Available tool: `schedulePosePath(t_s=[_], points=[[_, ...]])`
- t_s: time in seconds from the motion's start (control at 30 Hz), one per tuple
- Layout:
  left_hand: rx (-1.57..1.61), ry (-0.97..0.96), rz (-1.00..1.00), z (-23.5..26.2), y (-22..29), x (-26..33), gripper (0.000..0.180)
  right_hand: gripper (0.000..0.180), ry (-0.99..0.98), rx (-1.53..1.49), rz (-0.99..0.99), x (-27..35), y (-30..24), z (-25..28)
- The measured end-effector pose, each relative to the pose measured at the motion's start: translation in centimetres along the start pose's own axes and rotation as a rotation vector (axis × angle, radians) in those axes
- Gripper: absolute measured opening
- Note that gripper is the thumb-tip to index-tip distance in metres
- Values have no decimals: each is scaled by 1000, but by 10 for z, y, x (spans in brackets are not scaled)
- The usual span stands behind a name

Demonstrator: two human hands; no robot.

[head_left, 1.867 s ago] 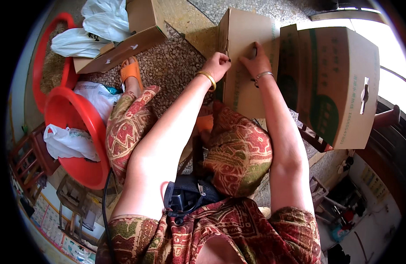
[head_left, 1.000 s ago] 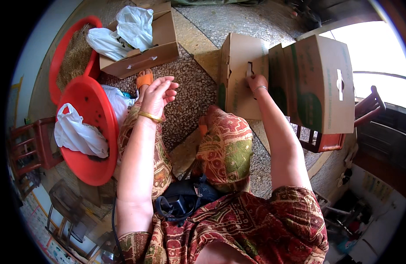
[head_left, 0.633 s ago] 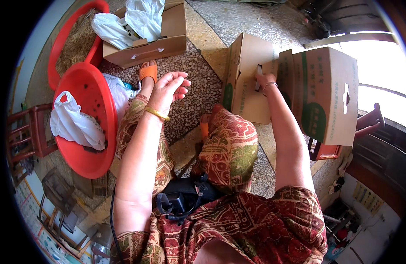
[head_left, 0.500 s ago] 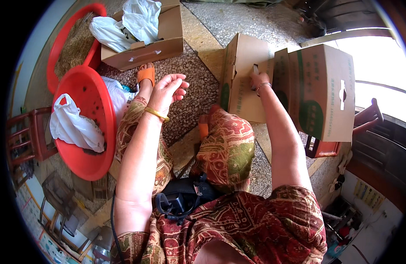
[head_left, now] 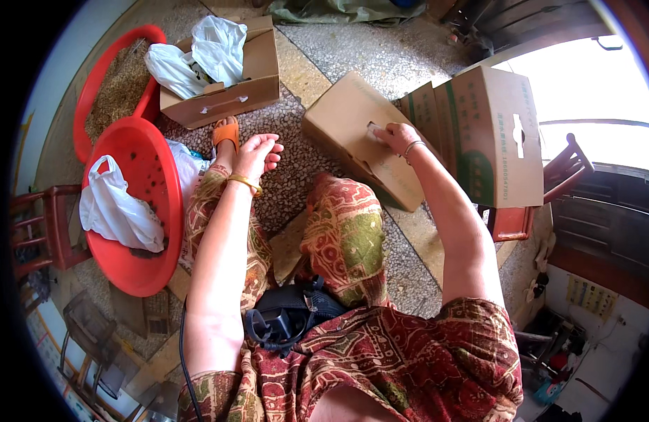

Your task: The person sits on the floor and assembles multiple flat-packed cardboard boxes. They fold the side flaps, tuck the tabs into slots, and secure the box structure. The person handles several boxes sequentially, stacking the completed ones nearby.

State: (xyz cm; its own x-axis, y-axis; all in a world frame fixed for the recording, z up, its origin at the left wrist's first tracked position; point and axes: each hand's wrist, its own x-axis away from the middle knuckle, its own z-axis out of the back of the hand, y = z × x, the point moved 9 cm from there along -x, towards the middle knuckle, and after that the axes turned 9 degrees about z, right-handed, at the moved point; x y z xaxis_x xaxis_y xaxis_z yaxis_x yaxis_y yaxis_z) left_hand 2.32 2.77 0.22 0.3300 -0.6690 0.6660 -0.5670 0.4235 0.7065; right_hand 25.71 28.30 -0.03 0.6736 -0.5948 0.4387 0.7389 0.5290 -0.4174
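Observation:
My right hand (head_left: 400,138) has its fingers hooked into the handle slot of a brown cardboard box (head_left: 347,111). The box is turned at a slant on the floor beside my right leg. My left hand (head_left: 258,155), a yellow bangle at its wrist, hovers over my left foot with fingers curled in and nothing visible in them. Just beyond it is an open cardboard box (head_left: 229,100) with white plastic bags (head_left: 222,50) inside.
A larger cardboard box (head_left: 504,137) rests on a reddish wooden chair (head_left: 513,224) to the right. On the left, a red basin (head_left: 134,271) holds a white bag (head_left: 120,211); behind it, another red basin (head_left: 155,32) contains dry brown material. A wooden chair (head_left: 57,225) stands at the far left.
My right hand has drawn the box leftward and turned it from nearly upright to slanted. My left hand has curled more and shifted slightly left.

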Motion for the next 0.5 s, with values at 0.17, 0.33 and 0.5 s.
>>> schedulePosePath(t_s=[0.17,0.33,0.5], points=[[7,31,10,5,-3,1,18,48,-90,307,92,0,-24,21],[11,33,2,3,2,6,19,46,-138,544,205,-11,-39,24],[-14,-7,-32,-11,10,6,19,43,-227,672,211,-30,-31,45]])
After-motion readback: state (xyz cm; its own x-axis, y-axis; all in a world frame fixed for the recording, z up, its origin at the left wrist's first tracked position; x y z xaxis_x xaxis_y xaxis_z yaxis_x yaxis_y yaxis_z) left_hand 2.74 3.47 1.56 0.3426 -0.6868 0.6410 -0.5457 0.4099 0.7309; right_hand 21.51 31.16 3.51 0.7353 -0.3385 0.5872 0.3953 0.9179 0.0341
